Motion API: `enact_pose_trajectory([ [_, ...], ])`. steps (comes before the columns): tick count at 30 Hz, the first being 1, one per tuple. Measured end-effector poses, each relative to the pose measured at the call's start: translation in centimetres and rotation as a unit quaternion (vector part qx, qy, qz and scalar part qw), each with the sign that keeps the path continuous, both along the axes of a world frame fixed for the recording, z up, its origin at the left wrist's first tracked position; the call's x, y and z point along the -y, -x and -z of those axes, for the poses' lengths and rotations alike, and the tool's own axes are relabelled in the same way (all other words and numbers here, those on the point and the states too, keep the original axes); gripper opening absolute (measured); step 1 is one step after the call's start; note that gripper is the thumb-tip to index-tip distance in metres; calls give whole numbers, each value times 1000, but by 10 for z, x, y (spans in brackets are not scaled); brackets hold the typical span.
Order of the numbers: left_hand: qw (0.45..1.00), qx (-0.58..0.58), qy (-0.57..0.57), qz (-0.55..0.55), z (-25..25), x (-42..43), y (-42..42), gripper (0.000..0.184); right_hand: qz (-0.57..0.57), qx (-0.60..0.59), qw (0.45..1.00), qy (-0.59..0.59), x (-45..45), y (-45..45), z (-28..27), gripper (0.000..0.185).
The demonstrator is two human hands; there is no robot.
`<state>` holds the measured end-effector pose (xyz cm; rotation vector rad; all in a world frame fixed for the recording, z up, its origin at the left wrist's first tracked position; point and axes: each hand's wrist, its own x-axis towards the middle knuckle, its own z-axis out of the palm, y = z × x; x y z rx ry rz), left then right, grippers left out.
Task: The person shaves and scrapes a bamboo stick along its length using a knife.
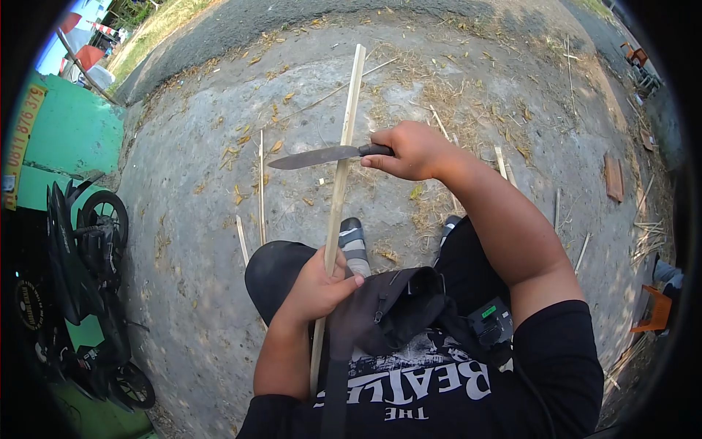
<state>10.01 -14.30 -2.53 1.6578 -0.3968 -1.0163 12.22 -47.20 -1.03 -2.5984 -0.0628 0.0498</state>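
Observation:
My right hand (406,151) is closed round the dark handle of a large knife (311,156). The blade points left and lies across a long, pale strip of wood or bamboo (344,164), a little above its middle. Lower down the strip, my left hand (314,289) grips it near my left knee. The strip stands up at a slant, its far end out over the ground and its near end beside my body. Whether the blade cuts into the strip or only rests on it, I cannot tell.
Several thin strips (262,186) lie on the concrete among shavings and dry leaves. A motorcycle (88,256) stands at the left by a green wall (77,135). To the right are a brown wooden piece (613,177) and an orange chair (653,309). A black bag (402,300) rests on my lap.

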Motion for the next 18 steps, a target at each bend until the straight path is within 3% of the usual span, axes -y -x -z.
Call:
enact_pose_trajectory([
  [1,1000,-3,-1,8,-2,0,2,40,56,-17,997,-42,10,-7,5,55],
  [5,999,-11,49,2,3,-3,-2,40,81,14,995,-62,5,-10,9,54],
  [8,1000,-14,3,-5,-3,3,-1,41,24,4,1000,5,-8,2,-6,54],
  [13,993,-93,68,3,8,2,3,41,56,14,998,-24,24,-12,5,53],
  [16,999,-31,14,15,7,1,-1,39,83,16,995,-60,7,-11,6,54],
  [18,999,-34,6,13,1,2,-3,39,43,19,998,-37,-1,-4,-5,54],
])
